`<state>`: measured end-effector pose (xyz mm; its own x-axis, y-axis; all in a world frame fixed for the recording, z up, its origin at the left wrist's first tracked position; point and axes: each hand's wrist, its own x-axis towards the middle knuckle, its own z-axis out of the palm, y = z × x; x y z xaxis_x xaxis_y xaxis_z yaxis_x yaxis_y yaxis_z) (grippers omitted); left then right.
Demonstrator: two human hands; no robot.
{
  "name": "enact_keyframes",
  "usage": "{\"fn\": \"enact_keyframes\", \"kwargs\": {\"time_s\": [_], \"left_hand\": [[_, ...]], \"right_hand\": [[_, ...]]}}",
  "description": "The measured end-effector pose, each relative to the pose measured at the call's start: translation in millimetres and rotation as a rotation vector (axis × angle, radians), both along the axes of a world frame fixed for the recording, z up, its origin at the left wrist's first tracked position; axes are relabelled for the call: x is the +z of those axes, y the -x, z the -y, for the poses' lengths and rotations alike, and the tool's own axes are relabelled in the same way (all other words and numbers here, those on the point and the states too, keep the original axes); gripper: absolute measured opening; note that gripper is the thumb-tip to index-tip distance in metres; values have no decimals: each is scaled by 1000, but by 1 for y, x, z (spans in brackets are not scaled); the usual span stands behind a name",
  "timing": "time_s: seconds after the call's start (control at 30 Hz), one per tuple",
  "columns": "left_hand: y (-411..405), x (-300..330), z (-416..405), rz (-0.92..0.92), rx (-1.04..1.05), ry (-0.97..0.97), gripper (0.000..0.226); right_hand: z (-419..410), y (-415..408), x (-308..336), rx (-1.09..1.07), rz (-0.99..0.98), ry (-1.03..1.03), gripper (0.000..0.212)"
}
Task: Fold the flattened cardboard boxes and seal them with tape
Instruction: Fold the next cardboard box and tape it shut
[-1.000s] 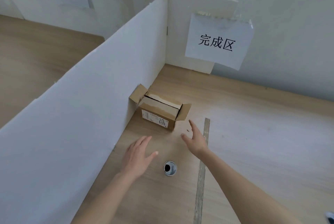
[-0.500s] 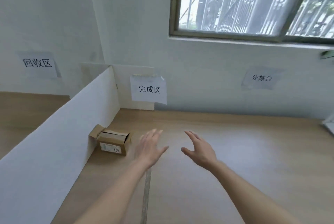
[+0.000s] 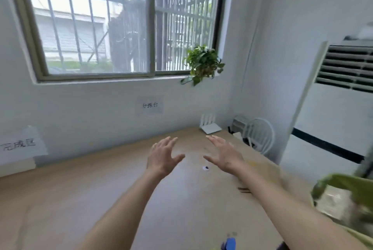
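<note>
Light: we see soft daylight from the window [image 3: 121,23] above and beyond the left hand [image 3: 163,159]; the room is bright and even.
Shadows: faint on the bench [image 3: 80,189].
Blur: we find the leaves [image 3: 347,191] right of the right hand [image 3: 224,157] smeared, the wall signs soft.
Distortion: the window frame bows at the edges.

a light wooden table [image 3: 101,199] carries a white router [image 3: 210,127] at its far corner.
</note>
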<state>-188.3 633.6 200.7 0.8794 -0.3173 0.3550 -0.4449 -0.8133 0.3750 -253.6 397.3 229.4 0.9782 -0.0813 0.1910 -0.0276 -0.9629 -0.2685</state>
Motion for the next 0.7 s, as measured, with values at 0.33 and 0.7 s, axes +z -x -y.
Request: {"fn": "enact_keyframes", "kwargs": {"time_s": [0.33,0.7], "left_hand": [[38,18,254,33,-305,-79,78],[-45,-20,444,-100,-366,-61,78]], "right_hand": [[234,110,6,-348,-23,-33,78],[417,51,-17,-442,-159,-27,77]]}}
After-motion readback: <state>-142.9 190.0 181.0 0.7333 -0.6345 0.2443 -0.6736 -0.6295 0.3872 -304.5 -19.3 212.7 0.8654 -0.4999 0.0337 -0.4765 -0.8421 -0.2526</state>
